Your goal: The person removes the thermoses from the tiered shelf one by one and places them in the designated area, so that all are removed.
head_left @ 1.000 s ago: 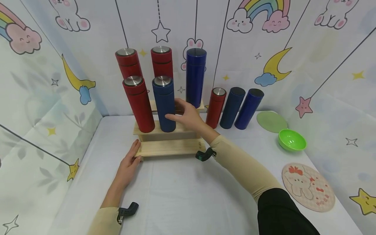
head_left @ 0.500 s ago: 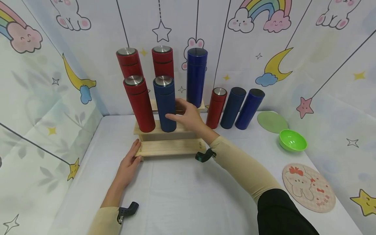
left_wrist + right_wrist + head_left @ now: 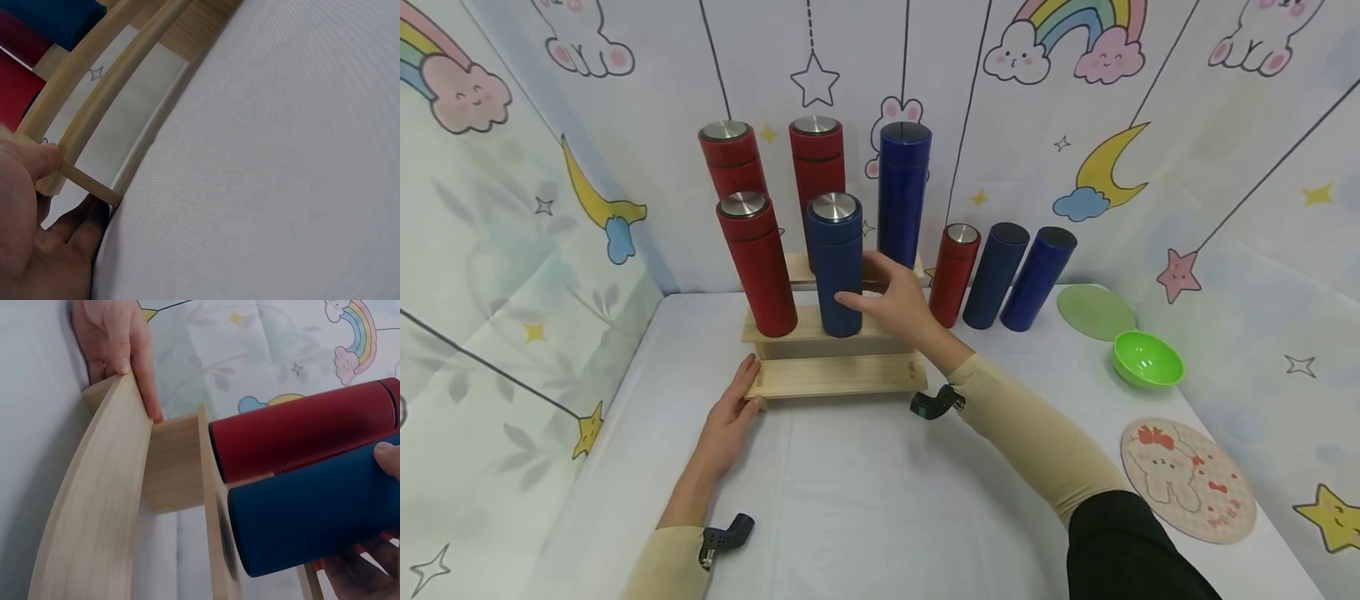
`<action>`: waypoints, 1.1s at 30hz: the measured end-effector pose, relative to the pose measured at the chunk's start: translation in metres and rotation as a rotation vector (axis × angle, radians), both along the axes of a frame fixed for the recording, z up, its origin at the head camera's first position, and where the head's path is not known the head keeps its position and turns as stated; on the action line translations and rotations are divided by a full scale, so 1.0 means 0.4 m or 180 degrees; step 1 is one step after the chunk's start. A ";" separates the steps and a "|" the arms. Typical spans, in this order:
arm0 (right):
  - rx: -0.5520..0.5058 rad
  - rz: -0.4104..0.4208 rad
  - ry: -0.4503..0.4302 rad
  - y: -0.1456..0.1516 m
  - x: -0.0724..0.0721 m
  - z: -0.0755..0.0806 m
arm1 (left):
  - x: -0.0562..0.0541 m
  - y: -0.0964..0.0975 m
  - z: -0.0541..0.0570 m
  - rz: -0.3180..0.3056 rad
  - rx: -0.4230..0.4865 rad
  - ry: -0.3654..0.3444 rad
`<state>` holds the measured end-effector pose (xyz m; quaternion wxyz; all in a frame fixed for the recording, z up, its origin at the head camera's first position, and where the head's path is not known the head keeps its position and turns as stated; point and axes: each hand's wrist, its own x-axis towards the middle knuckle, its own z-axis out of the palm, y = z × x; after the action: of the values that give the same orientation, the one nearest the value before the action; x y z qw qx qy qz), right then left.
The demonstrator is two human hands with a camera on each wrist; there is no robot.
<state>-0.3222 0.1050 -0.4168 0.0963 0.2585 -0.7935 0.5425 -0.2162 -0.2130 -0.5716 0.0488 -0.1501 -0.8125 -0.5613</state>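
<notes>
My right hand [image 3: 898, 304] grips a dark blue thermos [image 3: 838, 267] with a steel lid, thumb in front and fingers behind. The thermos stands upright over the middle step of a stepped wooden rack [image 3: 842, 375]. Its base is right at the step's board in the right wrist view. My left hand [image 3: 727, 425] holds the left end of the rack's lowest board, with the thumb [image 3: 40, 159] on the wood. Left of the dark blue thermos is a red thermos [image 3: 758, 267] on the same step. On the top step behind stand two red thermoses [image 3: 817, 167] and a bright blue one [image 3: 904, 196].
Right of the rack, a red thermos [image 3: 953, 275], a dark blue one [image 3: 996, 275] and a bright blue one [image 3: 1037, 279] stand on the white table. Farther right lie a green mat [image 3: 1093, 311], a green bowl [image 3: 1147, 358] and a pink rabbit mat [image 3: 1187, 479].
In the last half second my right hand has shifted the dark blue thermos slightly right along the middle step, away from the red one. My left hand stays on the rack.
</notes>
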 end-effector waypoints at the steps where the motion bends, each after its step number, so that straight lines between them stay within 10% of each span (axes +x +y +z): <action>1: 0.0010 -0.0023 0.0009 0.005 0.003 0.002 | 0.000 0.001 0.000 0.0003 -0.0005 -0.0002; 33: -0.0055 -0.0470 0.0117 0.203 0.073 0.006 | 0.005 0.003 0.002 0.0020 -0.0024 -0.0045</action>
<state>-0.2929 0.1860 -0.4144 0.1528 0.2084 -0.8038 0.5359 -0.2143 -0.2118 -0.5706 0.0442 -0.1438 -0.8153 -0.5591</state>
